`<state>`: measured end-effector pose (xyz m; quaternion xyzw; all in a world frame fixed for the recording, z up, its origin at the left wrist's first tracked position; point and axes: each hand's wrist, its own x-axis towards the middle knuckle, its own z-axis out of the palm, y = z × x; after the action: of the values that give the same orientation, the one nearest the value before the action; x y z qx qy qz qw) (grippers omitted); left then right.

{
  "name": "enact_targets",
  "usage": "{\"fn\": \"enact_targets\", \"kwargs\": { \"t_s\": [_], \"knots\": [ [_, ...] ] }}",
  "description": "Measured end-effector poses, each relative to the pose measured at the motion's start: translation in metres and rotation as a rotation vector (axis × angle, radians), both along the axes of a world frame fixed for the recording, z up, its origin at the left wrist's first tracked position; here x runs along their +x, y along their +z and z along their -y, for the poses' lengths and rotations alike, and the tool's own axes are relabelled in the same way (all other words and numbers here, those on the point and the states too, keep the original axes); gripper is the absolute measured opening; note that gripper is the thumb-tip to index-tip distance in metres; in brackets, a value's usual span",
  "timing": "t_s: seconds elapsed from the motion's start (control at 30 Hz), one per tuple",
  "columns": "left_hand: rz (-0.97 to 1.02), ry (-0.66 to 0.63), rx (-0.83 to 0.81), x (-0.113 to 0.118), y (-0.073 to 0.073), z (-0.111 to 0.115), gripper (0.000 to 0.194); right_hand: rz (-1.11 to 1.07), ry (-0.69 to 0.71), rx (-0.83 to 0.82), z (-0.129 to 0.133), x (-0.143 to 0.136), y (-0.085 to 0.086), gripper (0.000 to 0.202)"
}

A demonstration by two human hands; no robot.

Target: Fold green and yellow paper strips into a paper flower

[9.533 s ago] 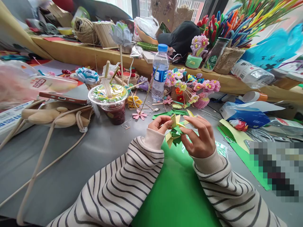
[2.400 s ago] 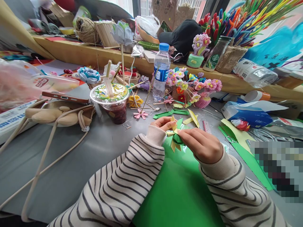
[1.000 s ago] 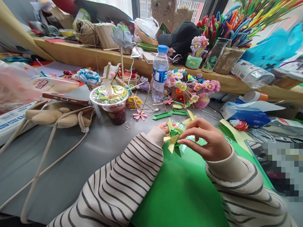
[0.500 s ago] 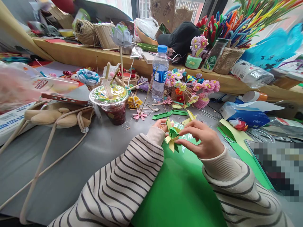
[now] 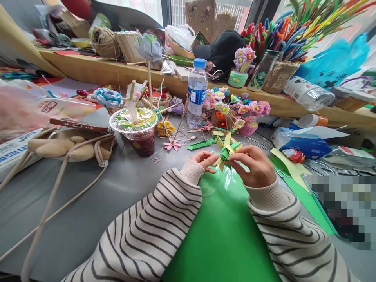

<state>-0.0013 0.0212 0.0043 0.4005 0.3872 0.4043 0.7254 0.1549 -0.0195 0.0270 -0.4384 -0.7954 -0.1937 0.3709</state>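
A folded paper flower point(image 5: 226, 150) with pale yellow and green pointed petals is held up between both hands, above a shiny green sheet point(image 5: 223, 227). My left hand point(image 5: 205, 159) pinches its left edge between thumb and fingers. From the right, my right hand point(image 5: 255, 166) grips the near right petals with thumb and index finger. Just behind the flower, folded green paper strips point(image 5: 201, 145) lie on the grey table point(image 5: 129, 188). The fingertips partly cover the flower's lower petals.
Left of the hands stand a lidded drink cup point(image 5: 135, 129) and a tan bag point(image 5: 70, 147) with a phone point(image 5: 79, 124) on it. A water bottle point(image 5: 197, 94) stands behind. Small scissors point(image 5: 283, 173) and a tablet point(image 5: 337, 211) lie to the right.
The paper flower has moved up and to the right and been turned, so its petals face differently. My left hand has followed it rightward; my right fingers remain on it.
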Motion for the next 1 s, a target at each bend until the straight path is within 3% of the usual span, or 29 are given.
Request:
{"fn": "enact_targets", "kwargs": {
  "t_s": [0.27,0.47,0.77,0.9,1.0],
  "knots": [
    [0.046,0.007,-0.046,0.001,-0.006,-0.001,0.038,-0.013,-0.080,0.071,0.001,-0.006,-0.006,0.005],
    [0.021,0.036,-0.092,0.003,-0.001,0.002,0.034,-0.019,-0.116,0.114,0.004,-0.015,-0.007,0.003],
    [0.020,-0.005,-0.155,0.002,0.002,0.002,0.033,-0.286,-0.022,-0.109,0.000,-0.008,-0.004,0.004],
    [0.012,-0.047,-0.145,0.001,0.000,0.003,0.033,-0.251,-0.084,-0.210,0.003,-0.010,-0.001,0.006],
    [-0.001,-0.077,-0.093,0.000,-0.001,0.003,0.031,-0.187,-0.113,-0.186,0.004,-0.011,-0.001,0.009]
  ]
}}
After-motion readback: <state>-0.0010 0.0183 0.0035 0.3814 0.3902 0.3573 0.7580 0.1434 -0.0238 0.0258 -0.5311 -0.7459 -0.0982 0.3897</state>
